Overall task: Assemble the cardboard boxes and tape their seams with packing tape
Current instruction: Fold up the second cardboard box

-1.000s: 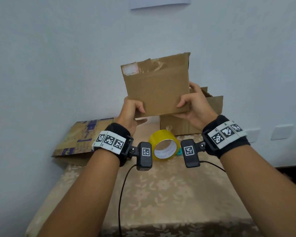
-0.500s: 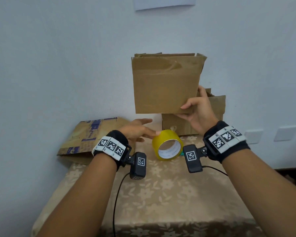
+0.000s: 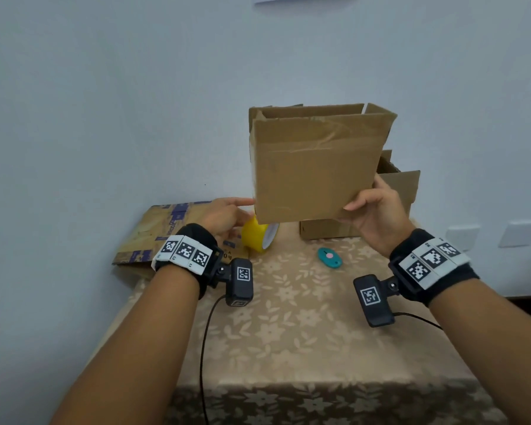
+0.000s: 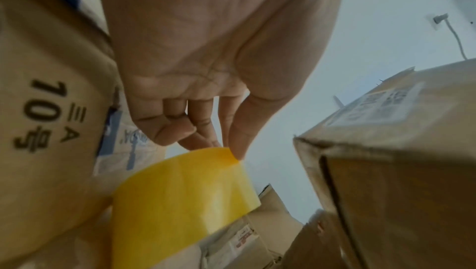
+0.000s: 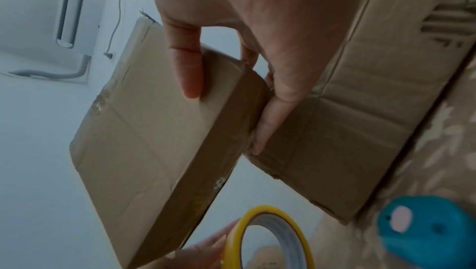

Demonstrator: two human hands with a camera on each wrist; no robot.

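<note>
The left hand (image 3: 224,216) had let go of the box (image 3: 316,167) and dropped to the tape (image 3: 259,237), fingers curled on its rim. The right hand (image 3: 373,216) alone gripped the box aloft at 12 o'clock — taping looked next.

Soft, even, cool indoor light; no hard shadows, no glare. Head view sharp at centre, wide-angle bending toward edges. Both wrist views grainy, soft; tape roll (image 4: 180,198) at 6 o'clock smeared, teal object (image 5: 425,230) at 4 o'clock out of focus.
</note>
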